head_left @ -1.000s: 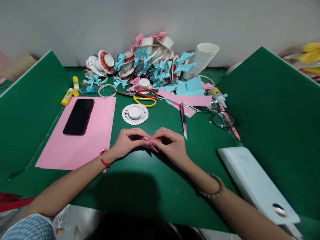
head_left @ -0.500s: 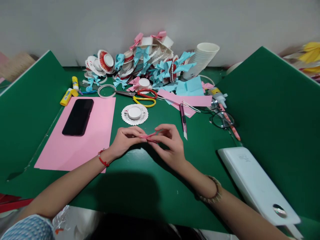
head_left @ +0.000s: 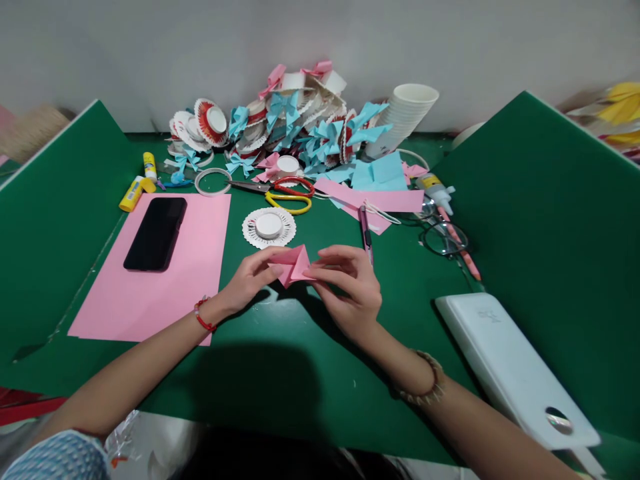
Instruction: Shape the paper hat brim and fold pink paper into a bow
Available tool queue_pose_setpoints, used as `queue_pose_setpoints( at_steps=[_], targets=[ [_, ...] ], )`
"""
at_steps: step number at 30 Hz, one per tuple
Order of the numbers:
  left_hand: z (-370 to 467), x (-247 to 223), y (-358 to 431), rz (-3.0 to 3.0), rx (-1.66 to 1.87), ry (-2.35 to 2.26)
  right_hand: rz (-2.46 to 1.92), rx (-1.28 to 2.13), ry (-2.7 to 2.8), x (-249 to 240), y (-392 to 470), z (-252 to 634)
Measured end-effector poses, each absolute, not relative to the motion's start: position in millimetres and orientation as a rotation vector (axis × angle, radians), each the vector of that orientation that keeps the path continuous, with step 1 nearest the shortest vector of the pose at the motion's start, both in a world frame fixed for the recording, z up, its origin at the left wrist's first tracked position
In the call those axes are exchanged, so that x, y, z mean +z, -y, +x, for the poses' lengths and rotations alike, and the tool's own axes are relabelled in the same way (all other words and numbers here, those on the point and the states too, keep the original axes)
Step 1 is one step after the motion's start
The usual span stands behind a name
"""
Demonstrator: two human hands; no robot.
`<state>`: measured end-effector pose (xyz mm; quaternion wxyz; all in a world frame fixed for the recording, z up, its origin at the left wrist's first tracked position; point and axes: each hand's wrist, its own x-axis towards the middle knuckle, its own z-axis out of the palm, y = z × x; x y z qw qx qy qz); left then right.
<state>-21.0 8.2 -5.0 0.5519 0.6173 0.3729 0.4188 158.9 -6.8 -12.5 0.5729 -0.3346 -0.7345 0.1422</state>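
A small folded piece of pink paper is held up between my hands, its creased flaps spread into points. My left hand pinches its left side between thumb and fingers. On the other side, my right hand grips the right corner with thumb and fingertips. Just beyond them lies a white scalloped paper disc with a raised round centre. A craft knife is partly covered by my right hand. Scissors with one red and one yellow handle rest behind the disc.
Pink sheets with a black phone on them lie at left. Paper hats with blue and pink bows pile at the back, beside stacked paper cups. Eyeglasses and a white device are at right. Green partitions flank the table.
The pink paper, flattened and seen edge-on before, now shows its folded flaps opened toward me. My right hand has shifted slightly right and covers the knife's blade.
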Motion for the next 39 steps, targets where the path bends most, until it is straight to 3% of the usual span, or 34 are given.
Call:
queue_pose_setpoints(
  at_steps=[14,19,32,39],
  targets=[
    [-11,-9,1,1.710,1.173,-1.300,-0.930,0.485,1.841,-13,7,154],
    [-12,-9,0,1.498,1.300,-1.247,-1.200,0.578,1.521,-19,4,156],
    [-33,4,-9,1.733,1.041,-1.260,-1.168,0.723,1.427,-18,2,160],
    [-39,0,-13,1.540,1.164,-1.243,-1.187,0.731,1.348,-16,-2,164]
  ],
)
